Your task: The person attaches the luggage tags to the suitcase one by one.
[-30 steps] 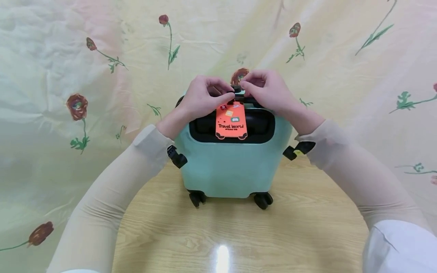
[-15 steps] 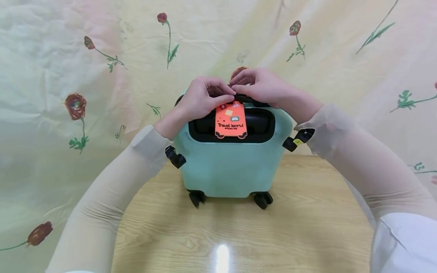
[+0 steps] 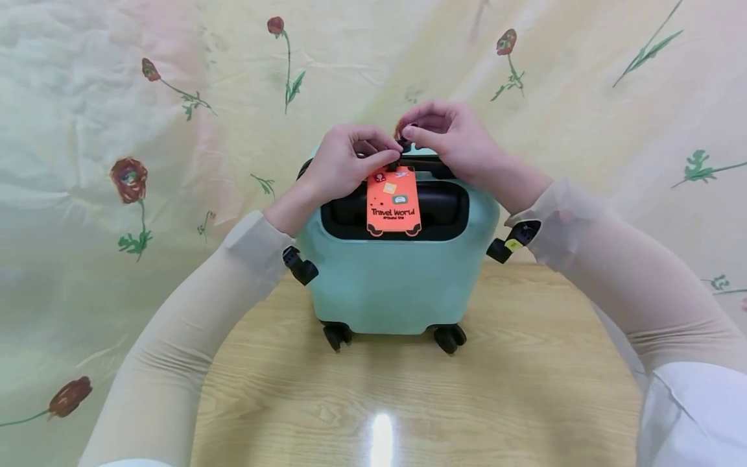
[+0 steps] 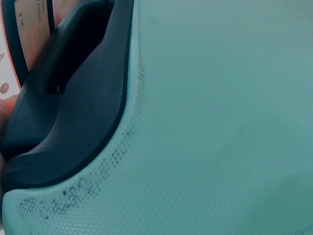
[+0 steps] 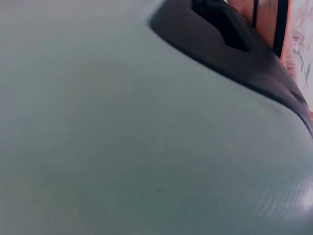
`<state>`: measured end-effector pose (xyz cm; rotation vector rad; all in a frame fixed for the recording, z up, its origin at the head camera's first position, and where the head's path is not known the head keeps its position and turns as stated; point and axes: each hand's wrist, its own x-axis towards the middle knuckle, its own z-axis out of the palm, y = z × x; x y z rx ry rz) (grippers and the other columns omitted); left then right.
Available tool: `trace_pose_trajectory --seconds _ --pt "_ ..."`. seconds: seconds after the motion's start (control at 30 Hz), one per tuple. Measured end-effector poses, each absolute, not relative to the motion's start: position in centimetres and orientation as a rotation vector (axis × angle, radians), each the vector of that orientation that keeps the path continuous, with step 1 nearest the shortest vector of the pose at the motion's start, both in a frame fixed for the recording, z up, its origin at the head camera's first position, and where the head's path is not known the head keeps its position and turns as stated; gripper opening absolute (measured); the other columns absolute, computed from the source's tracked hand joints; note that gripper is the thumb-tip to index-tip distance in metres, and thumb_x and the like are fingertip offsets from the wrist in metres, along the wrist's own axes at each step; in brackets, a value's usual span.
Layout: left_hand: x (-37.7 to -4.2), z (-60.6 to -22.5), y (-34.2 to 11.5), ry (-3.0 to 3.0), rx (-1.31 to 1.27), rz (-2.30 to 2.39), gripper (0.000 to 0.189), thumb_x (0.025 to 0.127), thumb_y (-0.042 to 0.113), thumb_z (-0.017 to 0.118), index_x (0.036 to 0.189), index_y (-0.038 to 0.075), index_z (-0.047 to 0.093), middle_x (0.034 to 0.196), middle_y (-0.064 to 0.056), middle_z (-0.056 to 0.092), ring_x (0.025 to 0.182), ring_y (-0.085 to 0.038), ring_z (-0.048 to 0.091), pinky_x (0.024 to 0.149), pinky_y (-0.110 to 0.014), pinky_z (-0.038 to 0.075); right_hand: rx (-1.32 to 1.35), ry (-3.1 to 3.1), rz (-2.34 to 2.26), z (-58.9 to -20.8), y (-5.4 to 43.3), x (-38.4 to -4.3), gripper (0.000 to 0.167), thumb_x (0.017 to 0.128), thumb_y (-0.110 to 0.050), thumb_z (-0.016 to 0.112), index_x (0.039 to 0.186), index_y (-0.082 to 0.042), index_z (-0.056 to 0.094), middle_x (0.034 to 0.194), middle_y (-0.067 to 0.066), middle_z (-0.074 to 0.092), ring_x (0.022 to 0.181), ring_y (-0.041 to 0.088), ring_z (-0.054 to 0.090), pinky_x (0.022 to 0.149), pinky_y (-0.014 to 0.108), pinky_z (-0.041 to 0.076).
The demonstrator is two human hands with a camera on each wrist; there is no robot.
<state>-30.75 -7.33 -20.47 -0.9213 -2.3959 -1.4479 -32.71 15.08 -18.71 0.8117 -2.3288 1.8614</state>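
A mint-green suitcase [image 3: 388, 279] stands upright on the table, its black side handle [image 3: 449, 211] facing me. An orange luggage tag [image 3: 393, 211] printed "Travel World" hangs over that handle. At the top of the tag, my left hand [image 3: 344, 162] pinches its black strap [image 3: 404, 145] between thumb and fingers. Slightly higher and to the right, my right hand [image 3: 463, 139] pinches the strap's upper end. How the strap is fastened is too small to tell. The left wrist view holds mostly green suitcase shell [image 4: 220, 117] and the tag's back [image 4: 33, 34]; the right wrist view is blurred.
The wooden table [image 3: 315, 415] extends in front of the suitcase, which rests on black wheels [image 3: 449, 338]. Behind it hangs a pale flowered cloth [image 3: 233, 78]. Small black devices are strapped at both wrists, with the left wrist device [image 3: 300, 266] close to the suitcase side.
My right hand first came in close to the left fingers, then moved up, lifting the end of the black strap into view. The left hand keeps its pinch and has risen slightly.
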Motion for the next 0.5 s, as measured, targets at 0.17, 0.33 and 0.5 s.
trace_pose_trajectory --seconds 0.17,0.33,0.5 --pt "-30.65 -20.35 -7.27 -2.384 -0.937 -1.510 0.021 0.098 0.016 0.078 0.118 0.008 0.081 0.115 -0.008 0.081 0.096 -0.016 0.078 0.088 -0.029 0.061 0.837 -2.062 2.017 -19.57 15.41 -32.53 0.015 0.098 -0.003 0.074 0.113 -0.001 0.075 0.102 0.000 0.082 0.095 0.016 0.074 0.090 0.023 0.057" --pt "-30.81 -20.02 -7.06 -2.401 -0.859 -1.610 0.020 0.099 0.018 0.077 0.114 0.005 0.076 0.106 -0.009 0.083 0.099 -0.015 0.078 0.092 -0.026 0.057 0.798 -2.231 1.895 -19.34 15.50 -32.35 0.011 0.099 -0.008 0.074 0.109 -0.008 0.078 0.102 -0.004 0.080 0.095 0.014 0.073 0.090 0.020 0.058" --pt "-30.91 -19.74 -6.57 -2.438 -0.754 -1.641 0.019 0.099 0.026 0.077 0.106 0.008 0.073 0.090 -0.003 0.083 0.097 -0.014 0.072 0.083 -0.026 0.050 0.626 -2.479 1.689 -18.69 15.03 -32.13 0.016 0.101 -0.024 0.074 0.110 -0.011 0.076 0.102 -0.008 0.076 0.098 0.017 0.069 0.087 0.019 0.055"
